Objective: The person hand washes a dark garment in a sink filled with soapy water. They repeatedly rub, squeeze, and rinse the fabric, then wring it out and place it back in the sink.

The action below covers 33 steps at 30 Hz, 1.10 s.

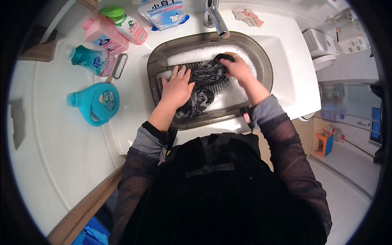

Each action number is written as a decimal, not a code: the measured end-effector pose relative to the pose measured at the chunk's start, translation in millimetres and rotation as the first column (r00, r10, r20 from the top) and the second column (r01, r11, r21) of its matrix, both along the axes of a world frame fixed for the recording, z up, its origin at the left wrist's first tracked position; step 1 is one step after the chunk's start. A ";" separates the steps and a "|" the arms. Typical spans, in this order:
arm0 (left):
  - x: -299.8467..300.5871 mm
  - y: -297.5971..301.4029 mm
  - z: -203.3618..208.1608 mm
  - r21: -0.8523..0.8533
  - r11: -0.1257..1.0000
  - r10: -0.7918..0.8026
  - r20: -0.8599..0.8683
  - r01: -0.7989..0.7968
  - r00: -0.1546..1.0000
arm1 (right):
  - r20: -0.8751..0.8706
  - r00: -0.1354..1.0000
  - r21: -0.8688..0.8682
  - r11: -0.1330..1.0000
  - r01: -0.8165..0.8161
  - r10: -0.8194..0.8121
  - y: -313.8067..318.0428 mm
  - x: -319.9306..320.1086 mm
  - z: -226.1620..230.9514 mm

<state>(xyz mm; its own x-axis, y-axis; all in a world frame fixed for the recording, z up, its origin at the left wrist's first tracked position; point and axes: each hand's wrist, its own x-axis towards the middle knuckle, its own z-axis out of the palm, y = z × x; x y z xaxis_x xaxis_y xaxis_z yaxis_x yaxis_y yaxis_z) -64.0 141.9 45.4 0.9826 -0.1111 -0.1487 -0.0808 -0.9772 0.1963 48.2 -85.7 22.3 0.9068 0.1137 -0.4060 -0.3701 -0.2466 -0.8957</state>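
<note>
A dark translucent basin [267,77] sits in the sink, with white suds [222,102] in it. Across a ribbed washboard [218,86] inside lies a wet black garment [206,74], streaked with foam. My right hand [238,68] is closed on the garment's far right end, bunching it up. My left hand [178,87] lies palm down with fingers spread at the washboard's left side, against the garment's left end. More of the black cloth [197,102] hangs into the suds nearer me. What kind of garment it is, I cannot tell.
Above the basin hangs a chrome faucet [218,22]. Left of it stand a teal jug [99,104], a teal bottle [92,60], a pink bottle [107,34], a green-topped pump bottle [130,27] and a scrub brush [119,66]. A blue-white pouch [165,15] and a cloth [248,18] lie behind.
</note>
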 end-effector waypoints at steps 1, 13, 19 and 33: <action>2.9 0.5 -0.9 -0.014 1.000 0.022 -0.026 -0.022 0.999 | 0.221 0.962 -0.211 0.971 -0.116 0.163 14.0 -13.5 17.1; 6.1 -3.3 -3.1 -0.082 0.997 -0.005 -0.157 -0.008 0.988 | 0.045 0.941 -0.858 0.496 -0.136 0.336 16.9 24.2 -34.3; 3.9 -7.7 -5.1 -0.106 0.992 0.054 -0.107 -0.066 0.993 | 0.343 0.880 -0.337 0.917 -0.212 0.329 41.1 -24.6 9.1; 7.6 -12.4 -6.9 -0.071 0.996 0.052 -0.121 -0.061 0.991 | 0.112 0.806 -0.618 0.676 -0.402 0.581 44.9 5.9 20.7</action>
<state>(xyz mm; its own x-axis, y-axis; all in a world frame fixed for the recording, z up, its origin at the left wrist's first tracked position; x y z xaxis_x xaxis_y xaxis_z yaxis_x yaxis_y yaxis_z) -56.4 129.5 38.4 0.9634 -0.0711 -0.2586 0.0024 -0.9619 0.2734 54.1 -40.7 42.9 0.8616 0.4205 -0.2843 0.1906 -0.7871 -0.5866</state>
